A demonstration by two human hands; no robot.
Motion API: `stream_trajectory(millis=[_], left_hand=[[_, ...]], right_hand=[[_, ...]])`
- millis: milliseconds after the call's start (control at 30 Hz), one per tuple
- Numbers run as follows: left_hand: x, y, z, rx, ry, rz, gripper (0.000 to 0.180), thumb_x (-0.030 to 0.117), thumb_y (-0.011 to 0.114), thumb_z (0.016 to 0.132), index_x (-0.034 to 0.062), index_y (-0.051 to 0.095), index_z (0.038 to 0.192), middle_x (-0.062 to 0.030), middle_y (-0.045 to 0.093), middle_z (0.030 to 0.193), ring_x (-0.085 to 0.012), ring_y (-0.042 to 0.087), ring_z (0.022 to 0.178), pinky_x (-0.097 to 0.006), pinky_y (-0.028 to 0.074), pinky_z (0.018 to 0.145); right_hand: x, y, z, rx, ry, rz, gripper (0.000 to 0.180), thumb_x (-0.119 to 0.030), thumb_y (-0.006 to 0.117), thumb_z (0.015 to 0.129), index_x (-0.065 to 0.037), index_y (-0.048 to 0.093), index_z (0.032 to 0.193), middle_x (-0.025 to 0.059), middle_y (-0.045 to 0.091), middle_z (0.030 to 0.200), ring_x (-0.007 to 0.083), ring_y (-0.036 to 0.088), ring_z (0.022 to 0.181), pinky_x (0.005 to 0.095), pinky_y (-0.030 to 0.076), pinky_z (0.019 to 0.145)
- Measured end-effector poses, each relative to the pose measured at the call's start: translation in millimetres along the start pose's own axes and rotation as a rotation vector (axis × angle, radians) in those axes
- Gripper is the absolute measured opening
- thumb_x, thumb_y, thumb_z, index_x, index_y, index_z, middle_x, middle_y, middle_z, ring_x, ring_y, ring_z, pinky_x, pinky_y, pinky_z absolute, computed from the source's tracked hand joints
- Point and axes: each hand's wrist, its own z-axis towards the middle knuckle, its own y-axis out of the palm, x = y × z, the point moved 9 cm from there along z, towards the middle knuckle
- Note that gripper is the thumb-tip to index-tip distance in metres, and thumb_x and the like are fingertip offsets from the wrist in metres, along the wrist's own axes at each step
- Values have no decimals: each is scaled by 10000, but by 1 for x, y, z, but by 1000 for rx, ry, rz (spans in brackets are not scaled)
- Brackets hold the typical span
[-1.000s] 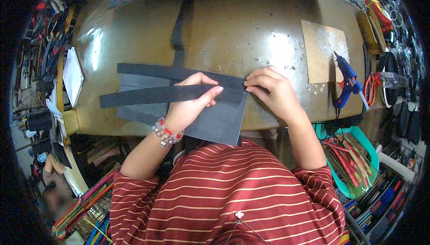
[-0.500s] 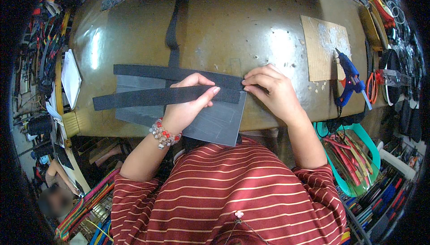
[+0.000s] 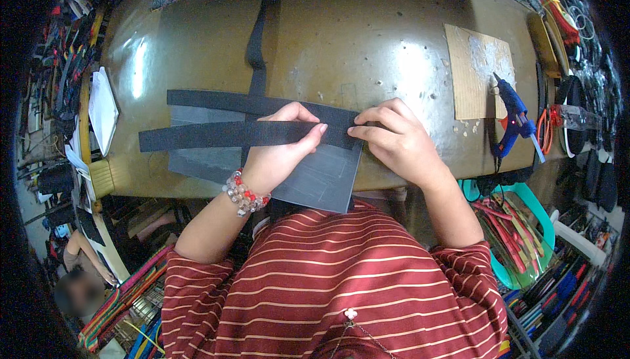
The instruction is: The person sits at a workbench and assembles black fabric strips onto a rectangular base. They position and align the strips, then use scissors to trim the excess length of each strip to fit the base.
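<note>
A dark grey sheet point(image 3: 321, 178) lies at the table's near edge, with faint pale lines on its surface. Across its far side runs one black webbing strap point(image 3: 210, 99). A second length of black webbing point(image 3: 190, 137) crosses the sheet nearer to me, its left end sticking out past the sheet. My left hand point(image 3: 275, 152), a beaded bracelet at its wrist, pinches this nearer strap between thumb and fingers. At the sheet's right edge, the closed fingertips of my right hand point(image 3: 400, 139) press on the strap's right end; the thumb is mostly hidden.
A blue glue gun point(image 3: 512, 106) rests at the right by a glue-smeared cardboard piece point(image 3: 469, 73). Orange-handled scissors point(image 3: 544, 129) lie beyond it. Another black strap point(image 3: 259, 34) stretches toward the far edge. A turquoise basket point(image 3: 546, 211) of strips stands lower right.
My right fingertips have shifted slightly left and now lie over the strap's right end. The nearer strap and my left hand have moved a little away from me.
</note>
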Motion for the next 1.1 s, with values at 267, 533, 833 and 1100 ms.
stream_trajectory(millis=[267, 533, 833, 1100], left_hand=[[3, 1, 1, 0, 79, 29, 116, 106, 682, 864, 34, 591, 855, -13, 631, 690, -63, 583, 604, -225, 461, 548], [0, 2, 5, -6, 99, 99, 114, 107, 679, 863, 37, 590, 852, -12, 628, 692, -54, 569, 600, -221, 456, 548], [11, 2, 6, -16, 227, 192, 163, 148, 701, 826, 41, 580, 814, -31, 609, 669, -115, 592, 636, -272, 453, 573], [10, 2, 9, -35, 206, 109, 145, 137, 697, 831, 54, 579, 816, -7, 596, 678, -93, 578, 601, -247, 443, 544]], right_hand=[[-1, 5, 0, -24, 28, -37, 306, -79, 688, 673, -145, 711, 971, -1, 606, 1001, 221, 540, 940, 351, 472, 823], [-5, 7, 2, -57, 22, -94, 246, -139, 661, 714, -139, 710, 955, 2, 592, 1003, 225, 525, 956, 356, 454, 823], [-21, 5, 3, -181, -30, -266, 249, -167, 575, 768, -108, 694, 978, 39, 577, 1004, 225, 525, 990, 345, 424, 840], [-10, 9, 9, -109, 69, 55, 258, -22, 601, 731, -52, 687, 973, 79, 602, 957, 262, 576, 905, 354, 493, 822]])
